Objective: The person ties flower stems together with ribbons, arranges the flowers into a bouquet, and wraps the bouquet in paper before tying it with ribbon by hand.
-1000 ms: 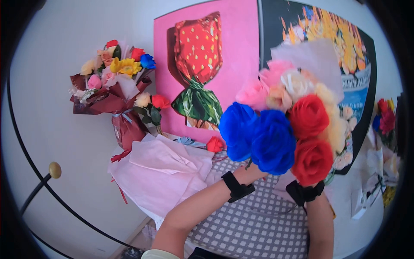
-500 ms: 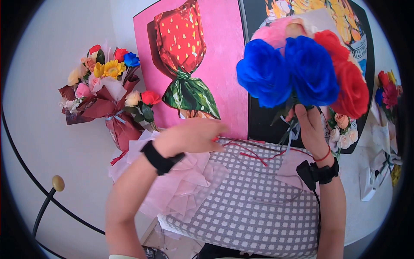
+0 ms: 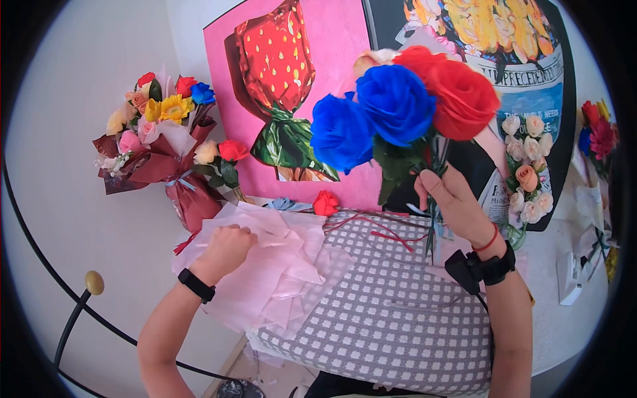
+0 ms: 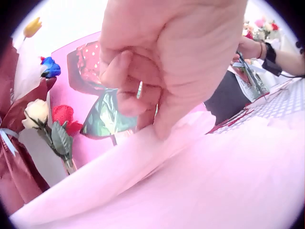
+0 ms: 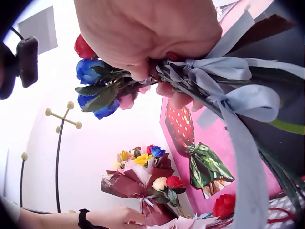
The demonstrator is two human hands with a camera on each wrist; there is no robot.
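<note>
My right hand point(image 3: 459, 204) grips a bunch of artificial roses by the stems. Two blue roses point(image 3: 396, 105) and red roses point(image 3: 464, 101) face toward me, with a paler bloom behind. Light blue ribbon bows point(image 5: 257, 102) are tied round the green stems below the hand. Over a loose stack of pale pink wrapping paper point(image 3: 285, 282) on the left is my left hand point(image 3: 227, 252), fingers curled. In the left wrist view its thumb and finger pinch the raised edge of a pink sheet point(image 4: 109, 183).
A maroon-wrapped bouquet point(image 3: 189, 192) stands at the left, beside a cream and a red rose. A loose red rose point(image 3: 326, 203) and red ribbon point(image 3: 391, 240) lie at the back of the checked cloth point(image 3: 398, 318). Two pictures lean behind; small white roses point(image 3: 531, 159) stand at the right.
The right hand has lowered the rose bunch and tilted its blooms left. The left hand has come off the bunch, moved left and down, and taken hold of the pink paper.
</note>
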